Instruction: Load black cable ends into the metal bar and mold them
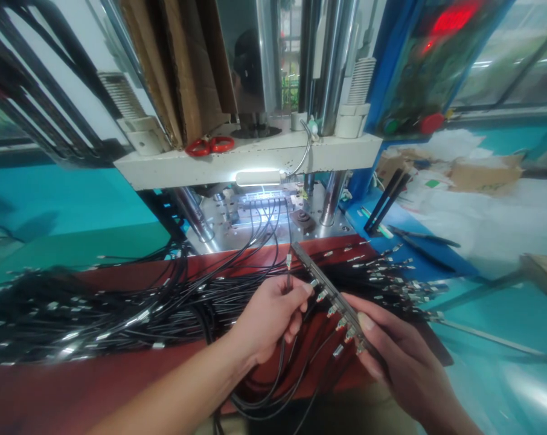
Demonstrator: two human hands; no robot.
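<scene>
Between the steel pillars (332, 199) we can reach in beneath the white crossbeam (250, 158), but black cables (201, 287) trailing out and heaped in front cross our way, and a dark bar (331, 289) slants nearer.

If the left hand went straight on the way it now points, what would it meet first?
Most likely the bar that the right hand holds; depth is unclear, so the left hand may be touching it.

Single head view, close above left hand (271, 311) and right hand (398, 350), facing forward-down toward machine (332, 156); edges seem blurred.
</scene>
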